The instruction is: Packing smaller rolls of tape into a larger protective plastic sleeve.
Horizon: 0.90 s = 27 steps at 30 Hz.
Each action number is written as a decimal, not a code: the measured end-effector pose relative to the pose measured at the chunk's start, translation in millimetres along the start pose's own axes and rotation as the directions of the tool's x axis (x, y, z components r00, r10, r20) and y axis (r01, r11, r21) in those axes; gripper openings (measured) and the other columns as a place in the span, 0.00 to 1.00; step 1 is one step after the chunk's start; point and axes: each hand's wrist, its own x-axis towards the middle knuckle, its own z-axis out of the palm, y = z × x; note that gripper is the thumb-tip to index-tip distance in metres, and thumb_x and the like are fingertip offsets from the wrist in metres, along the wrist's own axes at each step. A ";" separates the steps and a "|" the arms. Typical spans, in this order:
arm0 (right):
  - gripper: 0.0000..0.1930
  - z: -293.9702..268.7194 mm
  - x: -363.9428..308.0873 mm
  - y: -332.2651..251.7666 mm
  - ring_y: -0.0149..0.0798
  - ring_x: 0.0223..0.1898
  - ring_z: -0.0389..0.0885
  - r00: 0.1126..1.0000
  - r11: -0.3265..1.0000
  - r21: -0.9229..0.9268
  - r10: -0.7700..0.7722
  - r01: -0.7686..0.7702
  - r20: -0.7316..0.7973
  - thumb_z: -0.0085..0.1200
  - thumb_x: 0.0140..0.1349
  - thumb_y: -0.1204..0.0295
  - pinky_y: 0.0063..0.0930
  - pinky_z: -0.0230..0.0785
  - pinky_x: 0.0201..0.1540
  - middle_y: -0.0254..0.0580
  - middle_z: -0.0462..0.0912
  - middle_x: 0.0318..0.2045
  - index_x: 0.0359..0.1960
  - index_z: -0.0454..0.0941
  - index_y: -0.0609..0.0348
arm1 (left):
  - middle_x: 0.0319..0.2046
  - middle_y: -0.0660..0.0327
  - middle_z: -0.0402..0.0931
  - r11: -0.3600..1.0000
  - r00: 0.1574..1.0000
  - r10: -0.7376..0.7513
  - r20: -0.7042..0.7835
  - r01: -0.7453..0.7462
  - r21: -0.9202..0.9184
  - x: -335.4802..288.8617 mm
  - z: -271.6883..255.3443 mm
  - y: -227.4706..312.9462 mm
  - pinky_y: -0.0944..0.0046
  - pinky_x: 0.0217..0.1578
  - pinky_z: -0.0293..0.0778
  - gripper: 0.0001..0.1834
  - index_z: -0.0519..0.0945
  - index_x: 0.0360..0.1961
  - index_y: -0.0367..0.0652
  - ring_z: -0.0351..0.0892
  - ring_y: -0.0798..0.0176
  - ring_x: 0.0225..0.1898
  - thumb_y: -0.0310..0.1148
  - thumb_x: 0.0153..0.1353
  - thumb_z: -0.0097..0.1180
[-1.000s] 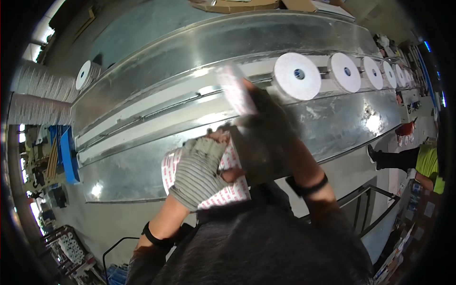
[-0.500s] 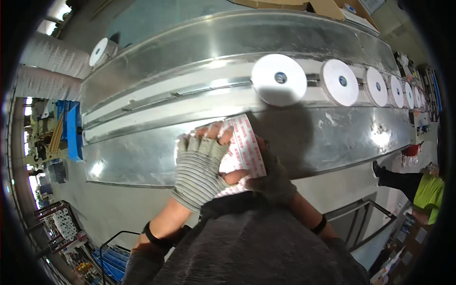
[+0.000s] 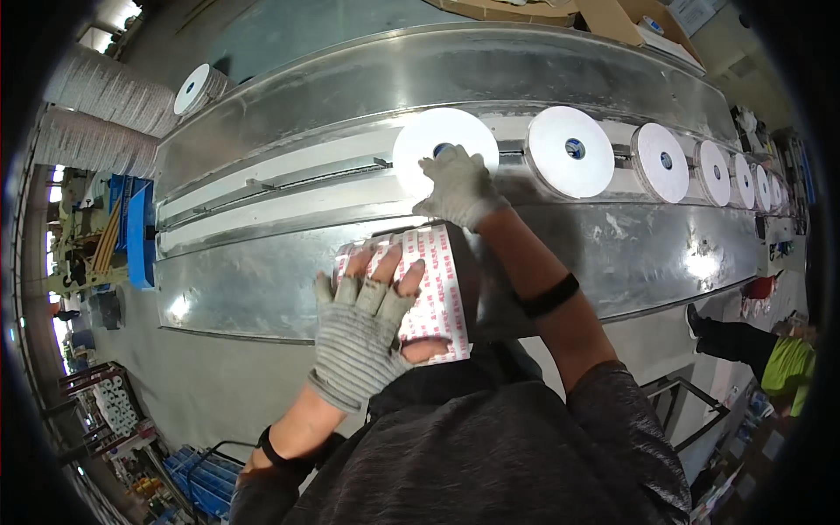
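Reaching to the nearest white roll (image 3: 429,131) on the table (image 3: 604,254), the right hand (image 3: 462,185) has its grip spread over the roll's face, with nothing pinched that shows. The left hand (image 3: 360,328) lies with fingers splayed across a pink-printed white bundle (image 3: 440,293) just in front of the person's body. Work on this roll looks under way; the further white rolls (image 3: 667,166) lined up to the right, untouched and with no printed piece visible, appear left over.
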 end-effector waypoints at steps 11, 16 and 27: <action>0.48 -19.7 -139.8 -57.7 0.45 0.64 0.65 0.982 0.889 0.419 0.173 -0.187 0.073 0.70 0.49 0.58 0.37 0.56 0.66 0.50 0.66 0.63 0.68 0.56 0.62 | 0.57 0.53 0.70 0.961 0.964 -0.221 -0.150 0.189 -0.201 6.0 30.4 -26.7 0.42 0.52 0.61 0.47 0.71 0.59 0.46 0.67 0.43 0.57 0.68 0.44 0.57; 0.43 -87.6 -47.0 -61.6 0.46 0.62 0.68 0.969 -0.185 0.967 0.143 -0.175 0.202 0.59 0.55 0.49 0.37 0.57 0.65 0.51 0.69 0.59 0.66 0.59 0.61 | 0.61 0.56 0.66 0.982 0.985 -0.130 -0.118 0.111 -0.155 -7.8 29.5 -20.9 0.42 0.53 0.58 0.48 0.71 0.60 0.48 0.64 0.46 0.59 0.69 0.42 0.56; 0.25 9.0 -11.7 -46.2 0.47 0.53 0.75 0.995 0.630 0.775 -0.032 -0.055 0.097 0.61 0.54 0.66 0.38 0.68 0.55 0.52 0.73 0.54 0.54 0.75 0.58 | 0.61 0.47 0.55 0.227 0.778 -0.628 -0.015 0.166 -0.960 -36.1 52.7 -12.8 0.54 0.63 0.62 0.52 0.61 0.62 0.39 0.63 0.52 0.61 0.41 0.36 0.77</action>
